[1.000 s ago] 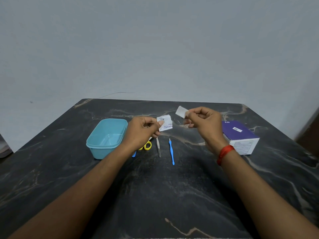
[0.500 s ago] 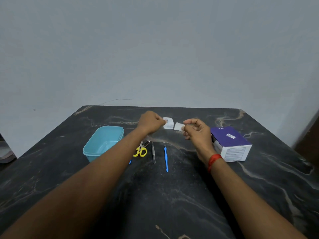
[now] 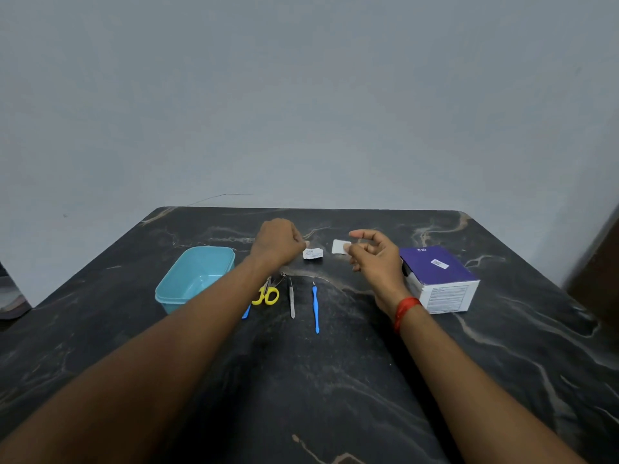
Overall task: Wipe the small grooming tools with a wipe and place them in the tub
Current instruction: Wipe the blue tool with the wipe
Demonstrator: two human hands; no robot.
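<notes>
My right hand [image 3: 375, 259] pinches a small white wipe [image 3: 340, 246] between thumb and fingers, above the far middle of the table. My left hand [image 3: 278, 244] is closed, its fingertips at the corner of the torn wipe wrapper [image 3: 313, 253], which is down at the table surface. In a row nearer me lie yellow-handled scissors [image 3: 268, 294], metal tweezers [image 3: 292, 299] and a thin blue tool [image 3: 315, 308]. Another blue tool [image 3: 246, 312] pokes out from under my left forearm. The open teal tub [image 3: 201, 251] stands to the left with nothing visible inside.
A purple and white box [image 3: 438, 279] stands right of my right hand. The dark marble table [image 3: 335, 380] ends at a grey wall behind. A dark object shows at the left frame edge.
My hands moved apart. The left hand lowered the wrapper to the table at the far side, and the right hand carried the wipe to the right. The camera view shifted slightly.
</notes>
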